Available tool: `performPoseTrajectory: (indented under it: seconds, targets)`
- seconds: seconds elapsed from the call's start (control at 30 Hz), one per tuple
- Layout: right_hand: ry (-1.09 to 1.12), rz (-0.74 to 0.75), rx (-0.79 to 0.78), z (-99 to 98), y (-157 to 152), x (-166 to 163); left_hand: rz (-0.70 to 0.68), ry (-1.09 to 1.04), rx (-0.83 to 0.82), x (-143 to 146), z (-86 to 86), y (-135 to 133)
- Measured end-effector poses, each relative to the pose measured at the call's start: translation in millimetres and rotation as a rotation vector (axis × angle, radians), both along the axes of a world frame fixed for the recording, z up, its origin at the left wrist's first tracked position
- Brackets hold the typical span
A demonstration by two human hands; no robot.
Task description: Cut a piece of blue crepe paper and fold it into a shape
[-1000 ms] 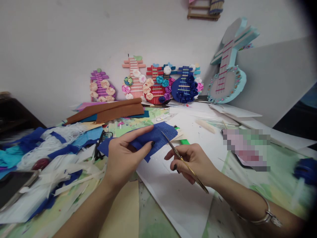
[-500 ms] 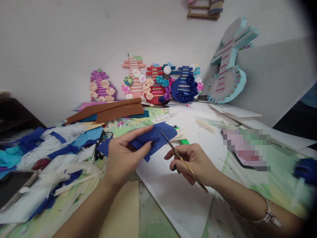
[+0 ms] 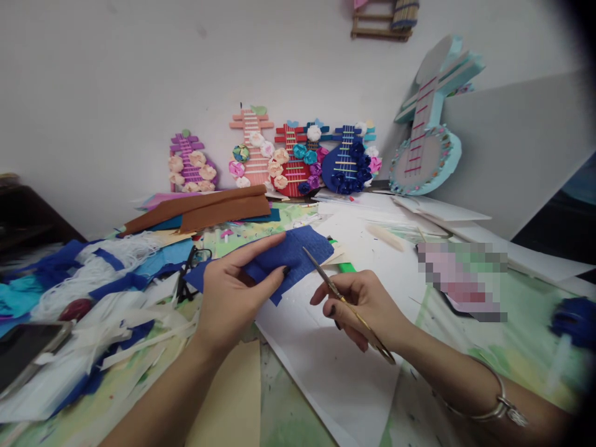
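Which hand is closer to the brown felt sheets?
Left. The left hand, pinching a blue sheet, is just in front of the brown felt sheets; the right hand, with scissors, sits farther right.

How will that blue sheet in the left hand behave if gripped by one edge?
Probably floppy: the blue sheet curves over the left hand and one corner droops. Likely light, since a thumb-and-finger pinch carries it. It may flex away from the scissors in the right hand.
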State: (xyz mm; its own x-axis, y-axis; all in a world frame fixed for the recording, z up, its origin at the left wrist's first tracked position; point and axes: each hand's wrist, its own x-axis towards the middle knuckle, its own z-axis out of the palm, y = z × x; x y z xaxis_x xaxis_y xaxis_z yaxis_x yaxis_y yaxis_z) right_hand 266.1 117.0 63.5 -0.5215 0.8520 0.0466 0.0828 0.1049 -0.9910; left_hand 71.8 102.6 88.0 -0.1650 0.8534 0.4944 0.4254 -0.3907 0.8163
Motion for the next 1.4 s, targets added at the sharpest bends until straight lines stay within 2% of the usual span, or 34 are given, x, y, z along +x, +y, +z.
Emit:
performPoseTrajectory:
  seconds: [0.13,0.3,0.57,0.8,1.4]
  targets:
    - [0.087,0.018,-0.001,-0.2,-0.1,1.4,-0.076,-0.091,0.014,0.4,-1.2,0.8]
    - [0.087,0.011,0.000,0.9,-0.2,0.6,-0.136,-0.119,0.014,2.3,-3.2,2.3]
    - [0.127,-0.022,-0.018,-4.2,0.8,-2.2,-0.158,-0.106,-0.029,10.7,-7.9,0.1]
    - [0.164,0.034,-0.026,-13.8,4.4,0.6,-0.176,-0.115,-0.013,13.1,-11.6,-1.2]
    - [0.186,-0.008,-0.099,-11.8,4.6,-2.0,-0.180,-0.136,-0.013,15.2,-8.6,-1.4]
